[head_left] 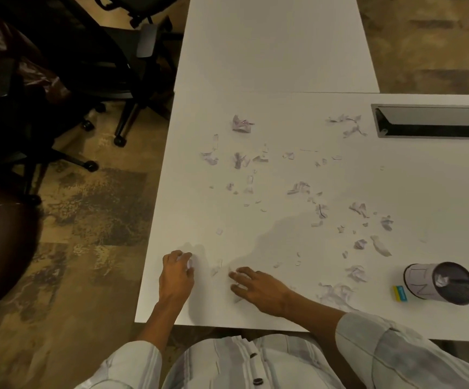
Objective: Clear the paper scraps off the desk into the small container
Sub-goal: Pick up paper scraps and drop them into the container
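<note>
Several torn and crumpled paper scraps [298, 189] lie scattered over the white desk [424, 192]. The small container [441, 282], a dark cylinder, lies tipped on its side at the right front with a crumpled scrap inside its mouth. My left hand [176, 272] is curled near the desk's front left edge, closed around white paper scraps [190, 262]. My right hand [255, 287] rests flat on the desk beside it, fingers spread over small scraps [234, 273]. A larger pile of scraps [337, 294] lies between my right arm and the container.
A yellow and blue eraser-like block [400, 293] lies against the container. A recessed cable tray [432, 122] is set in the desk at the far right. A second white desk [275, 43] adjoins behind. Black office chairs [110, 68] stand on the floor at left.
</note>
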`<action>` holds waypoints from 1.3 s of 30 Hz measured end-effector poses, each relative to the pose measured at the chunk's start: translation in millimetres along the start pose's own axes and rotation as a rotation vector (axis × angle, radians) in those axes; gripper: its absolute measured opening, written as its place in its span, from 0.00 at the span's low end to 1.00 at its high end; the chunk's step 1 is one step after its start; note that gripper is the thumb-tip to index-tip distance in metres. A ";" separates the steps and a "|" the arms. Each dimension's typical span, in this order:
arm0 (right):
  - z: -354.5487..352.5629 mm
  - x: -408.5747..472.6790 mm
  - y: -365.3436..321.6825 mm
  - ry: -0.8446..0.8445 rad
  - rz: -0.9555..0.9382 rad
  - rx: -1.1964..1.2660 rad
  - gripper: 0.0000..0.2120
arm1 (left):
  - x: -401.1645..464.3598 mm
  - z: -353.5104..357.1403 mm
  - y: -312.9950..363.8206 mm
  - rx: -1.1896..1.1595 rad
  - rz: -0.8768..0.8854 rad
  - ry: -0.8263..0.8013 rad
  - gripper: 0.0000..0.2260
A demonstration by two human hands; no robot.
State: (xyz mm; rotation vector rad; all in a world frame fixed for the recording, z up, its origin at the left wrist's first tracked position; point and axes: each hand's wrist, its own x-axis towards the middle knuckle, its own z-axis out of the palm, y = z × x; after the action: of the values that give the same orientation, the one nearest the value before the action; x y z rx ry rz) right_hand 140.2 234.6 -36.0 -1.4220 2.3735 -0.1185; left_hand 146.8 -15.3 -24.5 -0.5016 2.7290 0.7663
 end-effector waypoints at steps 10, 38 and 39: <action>-2.3 3.5 25.2 0.056 0.235 0.226 0.17 | 0.2 6.4 16.8 -0.070 0.031 0.028 0.13; -49.7 -293.0 114.0 1.397 1.613 0.943 0.04 | -43.9 130.0 366.3 -0.316 0.870 -0.416 0.09; -47.8 -305.7 116.1 1.423 1.652 0.960 0.04 | -53.7 139.9 381.6 -0.300 0.897 -0.428 0.11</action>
State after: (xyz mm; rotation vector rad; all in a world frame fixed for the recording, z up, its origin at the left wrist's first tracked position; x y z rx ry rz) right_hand 155.4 550.2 60.7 1.5995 2.5838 -1.7551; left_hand 66.9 379.9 50.1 0.8197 2.3479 1.2951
